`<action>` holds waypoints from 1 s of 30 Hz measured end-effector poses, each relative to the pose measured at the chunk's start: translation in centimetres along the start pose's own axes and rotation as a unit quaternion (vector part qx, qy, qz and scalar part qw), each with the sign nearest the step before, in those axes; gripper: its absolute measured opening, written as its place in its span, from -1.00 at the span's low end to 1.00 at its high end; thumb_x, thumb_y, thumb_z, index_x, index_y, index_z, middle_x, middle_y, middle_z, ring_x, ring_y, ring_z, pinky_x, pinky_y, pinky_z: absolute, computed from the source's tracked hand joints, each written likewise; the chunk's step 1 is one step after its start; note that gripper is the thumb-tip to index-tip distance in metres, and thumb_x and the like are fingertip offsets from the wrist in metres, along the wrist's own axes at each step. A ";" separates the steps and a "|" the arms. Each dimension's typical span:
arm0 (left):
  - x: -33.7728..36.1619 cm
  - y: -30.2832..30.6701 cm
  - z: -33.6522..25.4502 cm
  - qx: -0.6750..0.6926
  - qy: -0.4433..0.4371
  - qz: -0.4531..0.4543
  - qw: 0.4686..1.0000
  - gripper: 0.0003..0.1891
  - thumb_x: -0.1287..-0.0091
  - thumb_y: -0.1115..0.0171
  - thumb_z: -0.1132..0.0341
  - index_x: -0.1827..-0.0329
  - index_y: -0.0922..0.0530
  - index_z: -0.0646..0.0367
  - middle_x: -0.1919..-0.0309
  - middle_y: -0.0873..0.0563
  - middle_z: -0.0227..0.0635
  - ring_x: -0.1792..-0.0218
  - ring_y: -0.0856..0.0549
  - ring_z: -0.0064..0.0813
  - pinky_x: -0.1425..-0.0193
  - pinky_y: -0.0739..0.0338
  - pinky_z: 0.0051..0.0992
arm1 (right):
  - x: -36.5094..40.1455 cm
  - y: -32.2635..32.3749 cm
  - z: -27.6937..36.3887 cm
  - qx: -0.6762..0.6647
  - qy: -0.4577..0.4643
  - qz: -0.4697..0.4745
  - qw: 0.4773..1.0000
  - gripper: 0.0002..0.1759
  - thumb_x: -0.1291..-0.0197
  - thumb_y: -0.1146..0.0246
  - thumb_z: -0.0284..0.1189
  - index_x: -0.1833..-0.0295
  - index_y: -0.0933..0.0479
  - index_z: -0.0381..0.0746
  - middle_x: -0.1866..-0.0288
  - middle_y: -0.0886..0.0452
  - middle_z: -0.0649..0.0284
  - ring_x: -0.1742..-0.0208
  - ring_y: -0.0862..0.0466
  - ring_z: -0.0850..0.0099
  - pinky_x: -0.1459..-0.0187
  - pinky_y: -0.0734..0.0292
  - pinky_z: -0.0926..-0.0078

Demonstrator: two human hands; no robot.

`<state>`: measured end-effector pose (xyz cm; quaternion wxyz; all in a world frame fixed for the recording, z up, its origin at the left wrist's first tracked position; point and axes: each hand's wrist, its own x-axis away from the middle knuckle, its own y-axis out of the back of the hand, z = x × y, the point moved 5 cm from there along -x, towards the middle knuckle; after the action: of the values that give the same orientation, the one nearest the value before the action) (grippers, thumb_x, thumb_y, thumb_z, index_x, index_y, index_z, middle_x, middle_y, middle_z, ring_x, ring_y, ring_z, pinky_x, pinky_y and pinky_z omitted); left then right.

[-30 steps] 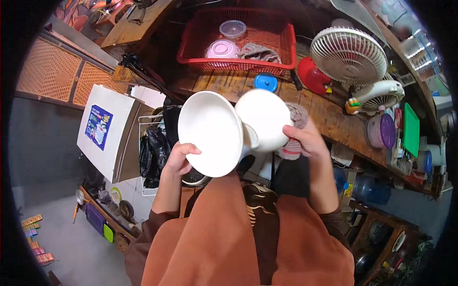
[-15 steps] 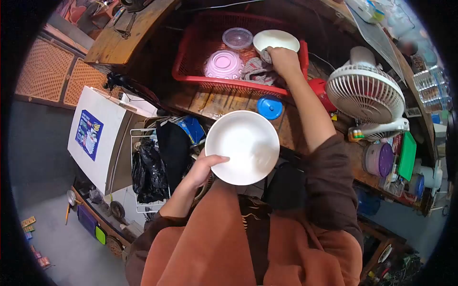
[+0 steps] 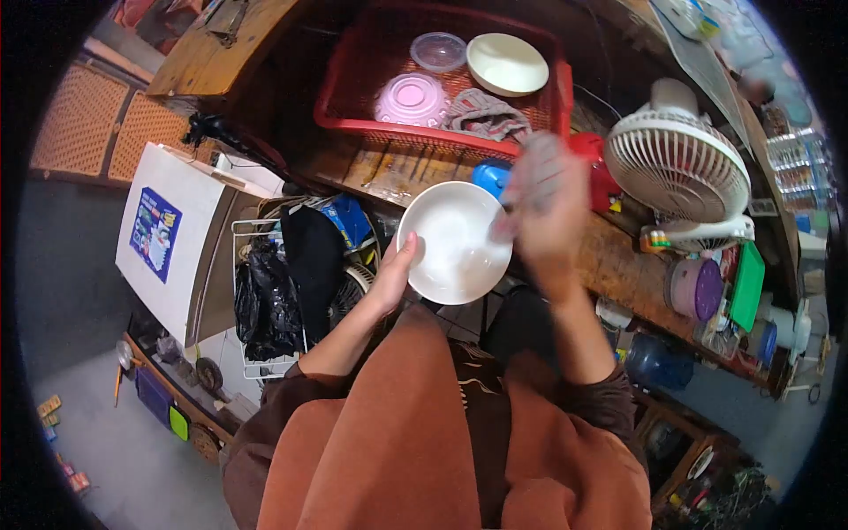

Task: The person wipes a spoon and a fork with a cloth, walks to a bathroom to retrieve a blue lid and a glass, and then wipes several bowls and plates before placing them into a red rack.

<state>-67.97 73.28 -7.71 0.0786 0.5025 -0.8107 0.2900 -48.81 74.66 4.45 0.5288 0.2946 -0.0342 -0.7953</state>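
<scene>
My left hand (image 3: 394, 276) grips a white bowl (image 3: 450, 252) by its left rim, thumb over the edge and inside facing up. Just right of the bowl, my right hand (image 3: 561, 221) is smeared by motion and holds a greyish-pink cloth (image 3: 537, 168). Beyond them, a red plastic basket (image 3: 353, 126) contains a pink bowl (image 3: 412, 99) turned upside down, a clear plastic bowl (image 3: 438, 53), a cream bowl (image 3: 508, 66) and a crumpled striped cloth (image 3: 488, 115).
A blue lid (image 3: 491, 179), partly hidden, lies on the wooden table (image 3: 389, 177). To the right stand a white fan (image 3: 680, 172), a purple-lidded container (image 3: 698, 289) and a green lid (image 3: 748, 287). At left are a white box (image 3: 172, 238) and a black plastic bag (image 3: 268, 305).
My right hand has come out of the basket toward me, bringing a cloth near the bowl. The bowl in my left hand has shifted slightly away from me.
</scene>
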 end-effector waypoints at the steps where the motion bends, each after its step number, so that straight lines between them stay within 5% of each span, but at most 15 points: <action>1: -0.3 -0.3 0.8 -0.010 -0.013 -0.001 1.000 -0.41 -0.28 0.20 -0.04 -0.16 -0.15 0.31 -0.03 -0.37 -0.17 -0.05 -0.35 -0.45 -0.12 -0.20 -0.48 | 1.7 -1.2 1.9 0.143 -0.045 0.131 0.980 -0.49 0.36 -0.26 -0.42 0.15 -0.35 -0.29 0.15 -0.44 0.10 -0.02 -0.36 0.13 -0.07 -0.17 0.19; 2: -0.6 -0.6 1.4 -0.019 -0.027 -0.002 0.999 -0.40 -0.28 0.21 -0.05 -0.17 -0.15 0.29 -0.06 -0.34 -0.17 -0.08 -0.31 -0.44 -0.15 -0.16 -0.48 | 5.1 -2.9 2.6 0.249 0.085 0.119 0.957 -0.29 0.27 -0.29 -0.21 -0.05 -0.25 -0.31 -0.05 -0.32 0.02 -0.15 -0.25 0.07 -0.15 -0.05 0.16; 4: -0.8 -2.4 1.5 -0.015 -0.088 0.052 0.995 -0.43 -0.30 0.27 -0.04 -0.19 -0.11 0.25 -0.04 -0.33 -0.22 -0.11 -0.27 -0.43 -0.18 -0.11 -0.48 | 11.4 -5.9 0.7 0.310 0.017 0.291 0.905 -0.18 0.10 -0.07 0.09 -0.13 -0.18 -0.34 -0.18 -0.18 -0.04 -0.22 -0.14 -0.01 -0.19 0.10 0.02; 6: -0.2 -2.8 2.1 -0.032 -0.068 0.059 0.995 -0.45 -0.31 0.30 -0.02 -0.20 -0.11 0.22 -0.04 -0.34 -0.21 -0.12 -0.26 -0.42 -0.18 -0.12 -0.47 | 13.7 -4.4 1.4 0.208 -0.017 0.344 0.915 -0.26 0.09 -0.13 -0.07 -0.13 -0.19 -0.35 -0.19 -0.16 -0.05 -0.28 -0.06 0.03 -0.21 0.13 0.02; 8: 1.4 -4.0 2.3 0.117 0.086 0.067 0.987 -0.47 -0.31 0.31 -0.02 -0.17 -0.14 0.21 -0.04 -0.33 -0.21 -0.10 -0.28 -0.43 -0.18 -0.13 -0.47 | 13.5 -1.3 1.3 0.303 -0.003 0.373 0.877 -0.31 0.13 -0.15 -0.08 -0.06 -0.28 -0.34 -0.19 -0.19 0.03 -0.25 -0.13 0.11 -0.19 0.06 0.03; 10: 1.4 -4.7 3.6 0.087 0.087 0.099 0.987 -0.48 -0.31 0.30 -0.03 -0.14 -0.16 0.20 -0.02 -0.35 -0.21 -0.07 -0.30 -0.45 -0.16 -0.15 -0.47 | 13.4 0.8 1.2 0.413 0.022 0.239 0.878 -0.26 0.22 -0.22 -0.09 -0.07 -0.30 -0.35 -0.23 -0.16 0.06 -0.26 -0.12 0.13 -0.20 0.04 0.11; 12: 1.2 -5.8 4.0 -0.096 -0.027 0.126 0.987 -0.48 -0.30 0.29 -0.05 -0.12 -0.18 0.20 0.02 -0.37 -0.22 -0.04 -0.31 -0.47 -0.13 -0.17 -0.48 | 14.3 -0.2 1.2 0.395 -0.049 0.216 0.892 -0.29 0.12 -0.17 -0.11 -0.08 -0.27 -0.39 -0.28 -0.05 0.02 -0.29 -0.05 0.11 -0.20 0.06 0.09; 13: 1.1 -6.2 4.1 -0.164 -0.006 0.147 0.975 -0.47 -0.29 0.29 -0.06 -0.11 -0.19 0.19 0.05 -0.39 -0.24 -0.02 -0.33 -0.47 -0.11 -0.19 -0.49 | 15.9 -1.4 0.5 0.304 -0.029 0.185 0.934 -0.35 0.03 -0.12 -0.12 -0.05 -0.27 -0.44 -0.29 0.03 -0.02 -0.31 0.01 0.07 -0.21 0.07 0.09; 16: 1.1 -5.6 4.8 -0.127 -0.019 0.120 0.984 -0.48 -0.30 0.29 -0.06 -0.11 -0.19 0.18 0.08 -0.39 -0.25 0.00 -0.34 -0.47 -0.09 -0.20 -0.50 | 18.7 -1.4 0.8 0.130 -0.069 0.342 0.928 -0.36 -0.02 -0.05 -0.09 -0.05 -0.26 -0.40 -0.26 -0.06 -0.01 -0.32 0.01 0.10 -0.21 0.11 0.03; 18: 1.6 -5.6 4.7 -0.084 -0.007 0.147 0.986 -0.47 -0.28 0.24 -0.06 -0.15 -0.13 0.16 0.04 -0.38 -0.23 -0.01 -0.34 -0.45 -0.06 -0.25 -0.48 | 18.3 1.4 2.1 0.335 -0.102 0.362 0.864 -0.35 0.00 -0.06 -0.06 -0.06 -0.28 -0.37 -0.25 -0.11 0.03 -0.32 -0.02 0.18 -0.19 0.09 0.01; 20: 2.7 -6.1 5.7 -0.104 0.113 0.160 0.975 -0.47 -0.27 0.18 -0.04 -0.15 -0.12 0.15 0.03 -0.37 -0.23 -0.03 -0.34 -0.45 -0.06 -0.25 -0.48 | 17.8 2.8 1.9 0.420 -0.016 0.199 0.885 -0.28 0.02 -0.05 0.01 -0.09 -0.25 -0.37 -0.26 -0.08 0.01 -0.31 -0.02 0.13 -0.17 0.08 0.00; 22: 2.8 -7.3 6.4 -0.117 0.025 0.190 0.974 -0.49 -0.26 0.13 0.01 -0.15 -0.12 0.15 0.02 -0.37 -0.22 -0.04 -0.33 -0.46 -0.07 -0.26 -0.48 | 18.1 1.8 1.7 0.341 -0.051 0.196 0.918 -0.29 0.00 -0.03 -0.01 -0.10 -0.23 -0.39 -0.25 -0.06 -0.09 -0.31 0.00 0.08 -0.17 0.10 -0.02; 26: 3.0 -7.2 5.4 -0.051 0.038 0.166 0.984 -0.50 -0.27 0.13 0.01 -0.14 -0.12 0.15 0.00 -0.36 -0.20 -0.02 -0.35 -0.46 -0.05 -0.26 -0.50 | 20.7 1.0 2.3 0.090 -0.070 0.326 0.939 -0.40 -0.05 -0.01 -0.12 -0.06 -0.22 -0.38 -0.24 -0.03 -0.15 -0.30 -0.01 0.04 -0.18 0.15 -0.01; 28: 3.4 -7.3 4.9 -0.066 0.039 0.139 0.987 -0.51 -0.27 0.16 0.00 -0.12 -0.14 0.15 0.05 -0.38 -0.22 0.04 -0.38 -0.47 -0.02 -0.28 -0.51 | 20.5 3.0 2.4 0.357 -0.066 0.330 0.871 -0.40 0.01 -0.06 -0.12 -0.08 -0.25 -0.30 -0.25 -0.04 -0.08 -0.30 -0.03 0.11 -0.18 0.17 -0.06; 30: 4.0 -8.4 4.7 -0.160 0.035 0.172 0.971 -0.50 -0.28 0.18 -0.02 -0.11 -0.14 0.17 0.10 -0.40 -0.24 0.09 -0.40 -0.49 0.01 -0.29 -0.51 | 18.9 4.0 1.9 0.459 -0.058 0.151 0.874 -0.27 0.13 -0.13 -0.03 -0.12 -0.25 -0.26 -0.28 -0.03 -0.01 -0.31 0.00 0.13 -0.19 0.23 -0.09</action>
<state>-61.90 64.94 -6.59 0.1354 0.3257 -0.9176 0.1834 -51.56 56.14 -0.68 0.4452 0.4487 -0.4697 -0.6164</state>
